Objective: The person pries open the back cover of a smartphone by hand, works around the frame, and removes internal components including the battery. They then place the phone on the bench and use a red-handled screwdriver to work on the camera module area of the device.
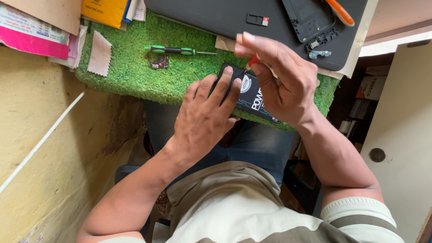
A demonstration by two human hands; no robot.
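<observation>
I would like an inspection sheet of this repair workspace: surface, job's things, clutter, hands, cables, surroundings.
Surface: green grass-like mat, with a dark grey pad behind it.
Job's things: black phone battery on the mat; red-handled tool, mostly hidden.
Clutter: green screwdriver, small circuit board, cloth piece, black phone back cover, orange tool, papers.
Hands: left hand presses the battery; right hand pinches the red-handled tool.
Cables: nothing seen.
Surroundings: yellow wall, white panel.
</observation>
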